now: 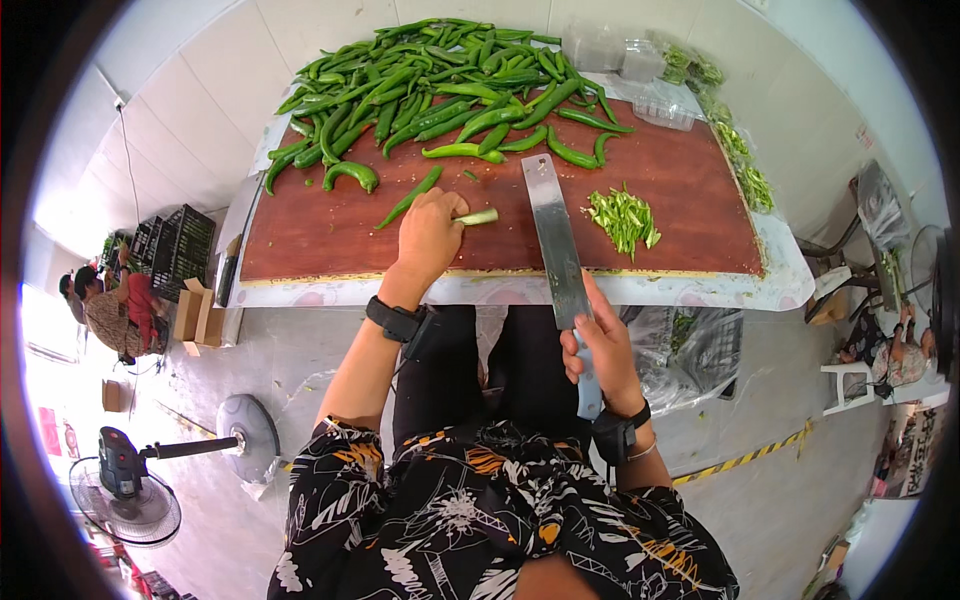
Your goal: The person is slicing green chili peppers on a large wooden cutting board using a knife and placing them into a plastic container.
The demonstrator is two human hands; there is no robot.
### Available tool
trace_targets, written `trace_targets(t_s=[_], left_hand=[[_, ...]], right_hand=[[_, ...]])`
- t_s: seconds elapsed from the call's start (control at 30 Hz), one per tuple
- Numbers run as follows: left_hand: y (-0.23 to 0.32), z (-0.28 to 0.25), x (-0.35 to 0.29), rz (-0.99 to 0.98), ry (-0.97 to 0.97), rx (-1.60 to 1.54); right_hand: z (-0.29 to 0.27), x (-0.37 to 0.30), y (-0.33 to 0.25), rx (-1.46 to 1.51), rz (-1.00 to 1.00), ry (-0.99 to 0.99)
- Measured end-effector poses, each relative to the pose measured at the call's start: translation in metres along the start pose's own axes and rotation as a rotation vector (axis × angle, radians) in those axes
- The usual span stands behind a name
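- On the tabletop [320, 235]: left hand [430, 232], fingers pressed down on a pepper [478, 216] lying flat.
- Right hand [600, 355], fingers clamped on a cleaver [556, 240], blade just right of the pepper.
- Farther right: slices [622, 217].
- Behind: pepper pile [440, 85].

Floor fan [125, 490], crates [175, 250], perhaps cardboard boxes [198, 312]

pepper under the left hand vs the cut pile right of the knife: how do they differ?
The pepper under the left hand is one pale green stub, pinned by the left hand; the cut pile is many thin strips, lying loose and untouched. The stub lies left of the knife blade, the pile right of it. Both rest on the red-brown cutting board. The right hand grips the knife.
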State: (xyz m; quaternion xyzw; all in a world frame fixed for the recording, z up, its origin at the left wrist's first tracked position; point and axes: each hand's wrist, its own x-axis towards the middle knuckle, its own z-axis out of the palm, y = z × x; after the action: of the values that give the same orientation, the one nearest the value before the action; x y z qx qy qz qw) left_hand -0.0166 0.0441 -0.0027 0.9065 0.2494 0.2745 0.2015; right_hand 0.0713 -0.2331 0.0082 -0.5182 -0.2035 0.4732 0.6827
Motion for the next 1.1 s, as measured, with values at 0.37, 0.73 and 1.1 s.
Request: trace_targets(t_s=[0.37, 0.73, 1.1], left_hand=[[0.021, -0.001, -0.022, 0.093, -0.027, 0.017], [0.039, 0.023, -0.029, 0.123, 0.041, -0.182], [0.057, 0.032, -0.036, 0.161, 0.141, -0.169]], right_hand=[[-0.006, 0.003, 0.002, -0.053, -0.030, 0.041], [-0.023, 0.020, -0.010, -0.285, -0.076, 0.068], [-0.031, 0.032, -0.027, -1.399, -0.502, -0.005]])
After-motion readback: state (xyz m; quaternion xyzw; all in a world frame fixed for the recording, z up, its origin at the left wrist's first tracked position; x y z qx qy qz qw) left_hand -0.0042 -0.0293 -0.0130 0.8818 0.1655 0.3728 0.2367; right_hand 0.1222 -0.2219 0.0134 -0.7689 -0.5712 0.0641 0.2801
